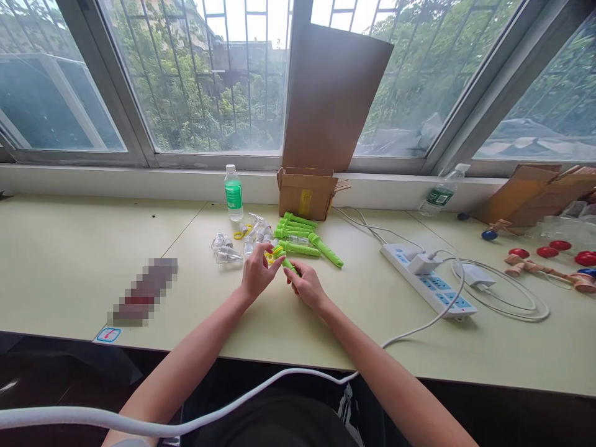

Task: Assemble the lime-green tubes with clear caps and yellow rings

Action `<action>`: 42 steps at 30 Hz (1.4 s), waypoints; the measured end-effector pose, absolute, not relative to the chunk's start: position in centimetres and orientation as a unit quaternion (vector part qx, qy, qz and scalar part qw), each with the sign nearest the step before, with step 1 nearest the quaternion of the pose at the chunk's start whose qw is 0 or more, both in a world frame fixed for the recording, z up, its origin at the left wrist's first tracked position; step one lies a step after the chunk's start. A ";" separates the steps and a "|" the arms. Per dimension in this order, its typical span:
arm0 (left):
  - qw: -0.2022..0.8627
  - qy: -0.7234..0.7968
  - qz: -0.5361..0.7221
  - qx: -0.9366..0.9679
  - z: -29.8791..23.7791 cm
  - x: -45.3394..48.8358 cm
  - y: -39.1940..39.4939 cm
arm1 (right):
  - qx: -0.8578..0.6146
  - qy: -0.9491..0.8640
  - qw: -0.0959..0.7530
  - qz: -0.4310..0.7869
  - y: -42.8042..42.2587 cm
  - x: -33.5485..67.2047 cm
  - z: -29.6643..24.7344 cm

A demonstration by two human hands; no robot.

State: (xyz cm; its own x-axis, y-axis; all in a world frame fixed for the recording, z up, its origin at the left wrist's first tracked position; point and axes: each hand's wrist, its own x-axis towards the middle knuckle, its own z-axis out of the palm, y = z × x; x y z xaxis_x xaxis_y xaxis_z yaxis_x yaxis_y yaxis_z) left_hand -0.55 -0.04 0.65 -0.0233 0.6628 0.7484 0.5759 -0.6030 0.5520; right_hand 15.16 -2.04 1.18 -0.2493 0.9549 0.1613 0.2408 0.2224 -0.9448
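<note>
Both my hands meet over the pale green table (84, 261) on one green plastic tube (285, 259). My left hand (257, 273) pinches its upper end, where a yellow ring (269, 256) shows. My right hand (305, 284) grips the lower end with curled fingers. Just beyond lie several more green tubes (302, 239) in a loose row, with several clear plastic caps (227, 250) and another yellow ring (239, 234) to their left.
A green-labelled bottle (233, 194) and an open cardboard box (305, 194) stand by the window sill. A white power strip (431, 280) with plugged chargers and cables lies to the right. Red and blue wooden toys (544, 261) lie at the far right. A white cable crosses the near table edge.
</note>
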 end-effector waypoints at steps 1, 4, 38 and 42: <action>0.038 0.441 0.560 0.700 0.7 -0.5 -0.1 | -0.449 -0.658 0.417 0.438 -2.1 15.1 1.2; 0.026 0.443 0.558 0.701 0.8 -0.5 -0.2 | -0.439 -0.650 0.426 0.452 -2.1 15.1 1.3; 0.037 0.432 0.529 0.729 0.7 -0.9 -0.1 | -0.452 -0.685 0.414 0.394 -1.8 15.3 0.7; 0.037 0.424 0.528 0.735 0.7 -1.0 0.0 | -0.449 -0.689 0.409 0.395 -1.9 15.4 0.7</action>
State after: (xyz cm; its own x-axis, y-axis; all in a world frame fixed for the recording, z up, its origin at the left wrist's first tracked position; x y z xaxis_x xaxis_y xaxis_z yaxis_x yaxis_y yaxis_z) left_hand -1.05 -0.04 0.65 0.0831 0.6621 0.7448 0.5835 -0.6382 0.5023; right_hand 15.37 -1.86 0.67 -0.2621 0.9419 0.2100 0.2959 0.2856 -0.9115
